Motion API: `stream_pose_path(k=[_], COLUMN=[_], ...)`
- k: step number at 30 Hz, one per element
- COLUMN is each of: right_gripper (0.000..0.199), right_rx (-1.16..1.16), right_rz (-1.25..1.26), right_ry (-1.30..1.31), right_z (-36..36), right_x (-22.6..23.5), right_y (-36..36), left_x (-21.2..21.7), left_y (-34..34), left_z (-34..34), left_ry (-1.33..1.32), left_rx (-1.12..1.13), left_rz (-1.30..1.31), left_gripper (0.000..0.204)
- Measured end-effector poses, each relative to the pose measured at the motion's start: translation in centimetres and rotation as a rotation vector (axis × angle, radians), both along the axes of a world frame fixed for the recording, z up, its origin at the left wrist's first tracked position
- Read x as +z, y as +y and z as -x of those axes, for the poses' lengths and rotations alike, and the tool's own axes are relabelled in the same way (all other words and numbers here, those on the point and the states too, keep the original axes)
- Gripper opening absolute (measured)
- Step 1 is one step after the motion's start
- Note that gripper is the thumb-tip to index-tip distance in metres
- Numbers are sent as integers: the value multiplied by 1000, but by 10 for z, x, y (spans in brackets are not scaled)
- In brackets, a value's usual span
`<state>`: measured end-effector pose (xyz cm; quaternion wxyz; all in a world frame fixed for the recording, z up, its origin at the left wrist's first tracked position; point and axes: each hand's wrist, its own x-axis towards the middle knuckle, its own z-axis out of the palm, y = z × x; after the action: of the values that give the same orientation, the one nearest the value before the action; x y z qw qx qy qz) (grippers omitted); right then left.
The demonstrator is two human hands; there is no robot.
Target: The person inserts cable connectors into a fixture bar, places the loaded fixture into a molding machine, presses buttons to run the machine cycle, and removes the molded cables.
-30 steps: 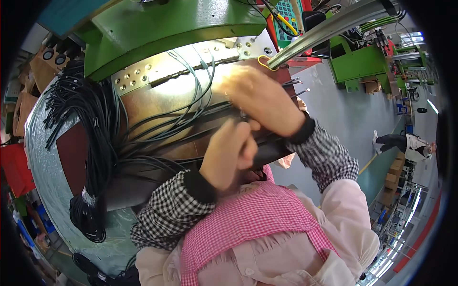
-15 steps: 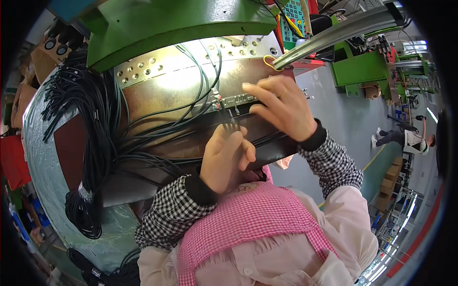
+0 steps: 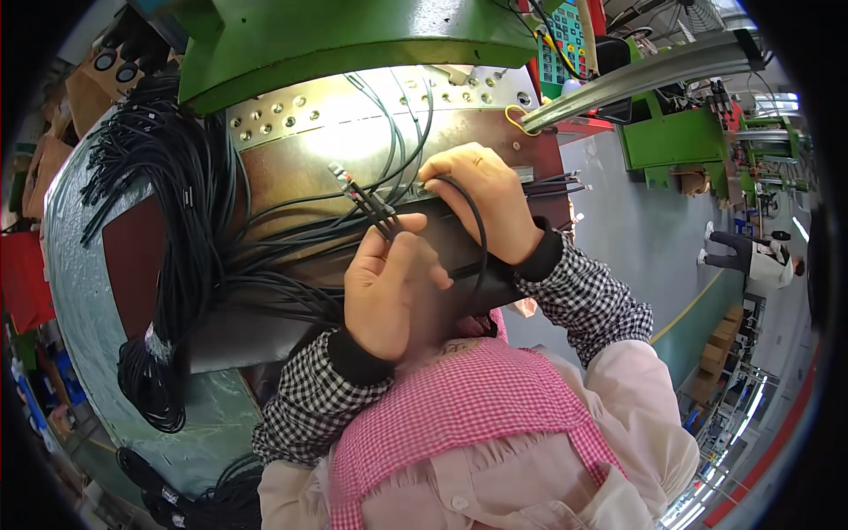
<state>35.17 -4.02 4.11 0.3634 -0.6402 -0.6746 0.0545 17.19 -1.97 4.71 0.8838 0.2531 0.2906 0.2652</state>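
My left hand [image 3: 389,287] is closed around several black cables [image 3: 374,210], whose metal-tipped ends stick up past the fingers. To its right, my right hand [image 3: 481,201] pinches one black cable [image 3: 482,243] near its end, and the cable arches back over the fingers and down toward my apron. The right fingertips are at a slotted metal strip [image 3: 523,175] on the brown work surface [image 3: 291,181], mostly hidden under that hand. Whether the cable tip sits in a slot cannot be seen.
A green machine body [image 3: 371,40] overhangs the back, above a metal plate with holes [image 3: 309,104]. A thick bundle of black cables [image 3: 172,221] drapes over the left side. A metal arm [image 3: 636,84] slants at upper right. A person [image 3: 755,252] stands farther off at right.
My left hand has moved left with its cables. My right hand has shifted left and down to the strip and now pinches a cable. Several cable ends now show to its right.
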Motion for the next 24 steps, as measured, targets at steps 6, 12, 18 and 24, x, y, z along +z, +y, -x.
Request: stream_pose_path(k=[6,12,18,24], right_gripper=[16,20,19,11], right_rx=[-1,12,-5,9], right_rz=[125,-17,15,132], right_ry=[17,-123,59,97], right_z=[3,5,3,5], right_x=[10,0,0,8], right_y=[-3,-5,-6,-7], left_x=[1,1,2,0], left_y=[2,4,7,9], left_z=[1,0,1,2], left_ry=[35,15,11,12], left_rx=[3,-12,-41,-31], left_rz=[83,107,136,125], left_gripper=[11,11,13,12])
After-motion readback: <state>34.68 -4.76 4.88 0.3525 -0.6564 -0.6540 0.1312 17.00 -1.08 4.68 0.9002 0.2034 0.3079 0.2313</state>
